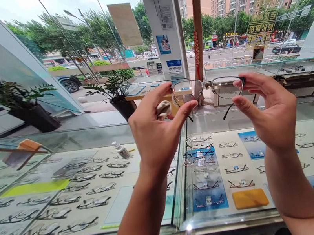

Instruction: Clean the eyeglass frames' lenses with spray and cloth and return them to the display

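A pair of thin-rimmed eyeglasses (207, 85) is held up in the air above the glass counter, lenses upright and temples hanging down behind. My left hand (158, 123) pinches the frame's left end between thumb and index finger. Tucked into the curled fingers of that same hand is a pale bunched cloth (163, 108). On the other side, my right hand (271, 103) grips the right end of the frame with thumb and fingertips. The two hands are raised to about the same height, the lenses between them.
Below stands a glass display counter (188, 223) with many rows of eyeglasses inside. A small white bottle (121, 150) and a yellow-orange case (250, 199) are at the counter. Potted plants (121, 103), a wooden post (198, 35) and large windows stand beyond it.
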